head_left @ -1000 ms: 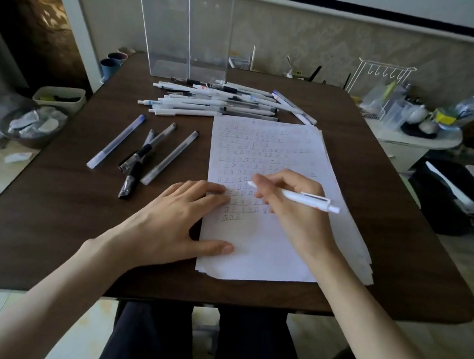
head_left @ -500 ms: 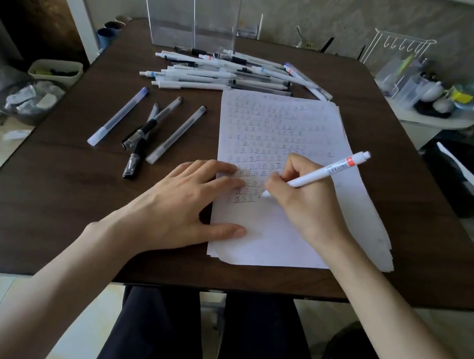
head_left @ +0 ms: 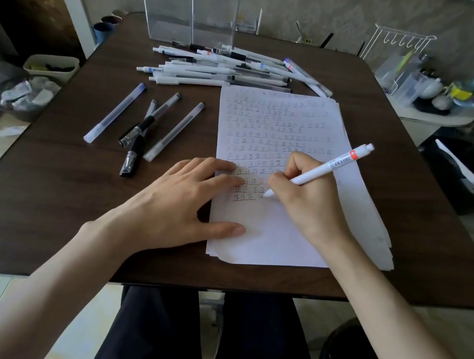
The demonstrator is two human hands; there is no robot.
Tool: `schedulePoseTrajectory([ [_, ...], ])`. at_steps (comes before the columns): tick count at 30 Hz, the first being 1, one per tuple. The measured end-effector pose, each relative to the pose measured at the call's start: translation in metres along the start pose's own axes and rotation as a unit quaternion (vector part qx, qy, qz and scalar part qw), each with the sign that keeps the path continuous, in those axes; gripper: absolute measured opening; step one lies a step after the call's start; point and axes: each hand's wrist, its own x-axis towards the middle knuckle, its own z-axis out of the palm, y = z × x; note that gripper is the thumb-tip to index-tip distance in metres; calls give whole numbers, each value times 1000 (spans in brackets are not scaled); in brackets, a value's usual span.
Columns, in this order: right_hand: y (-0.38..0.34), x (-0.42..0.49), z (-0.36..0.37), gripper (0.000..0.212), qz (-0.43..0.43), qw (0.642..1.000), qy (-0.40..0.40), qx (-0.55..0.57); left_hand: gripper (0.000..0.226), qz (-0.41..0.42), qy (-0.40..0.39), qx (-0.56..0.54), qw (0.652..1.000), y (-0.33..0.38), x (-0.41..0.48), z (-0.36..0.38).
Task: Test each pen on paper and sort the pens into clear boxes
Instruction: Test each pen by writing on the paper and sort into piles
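My right hand [head_left: 308, 197] grips a white pen [head_left: 326, 168] with a red mark near its top, tip down on the paper stack [head_left: 267, 234] just right of the last row of written marks. My left hand [head_left: 178, 201] lies flat with fingers spread, pressing the paper's left edge. A pile of several white pens [head_left: 229, 67] lies at the far side of the table. Several capped pens [head_left: 146, 125] lie apart on the left. Two tall clear boxes [head_left: 190, 1] stand upright behind the pile.
The dark wooden table [head_left: 46, 199] ends just before my lap. A white side table [head_left: 431, 114] with bottles and a wire rack stands at the right. Bins and cups sit on the floor at the left. A dark case lies on the floor at the right.
My right hand turned the pen from lying sideways into a writing grip and brought its tip down on the paper. My left hand stayed on the sheet.
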Motion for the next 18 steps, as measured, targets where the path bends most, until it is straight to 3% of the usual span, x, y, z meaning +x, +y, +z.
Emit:
schedulePoseTrajectory([
  [18,0,0,0,36,11,1000,-10,7,79,5,7,-15,1000,-2,0,1],
])
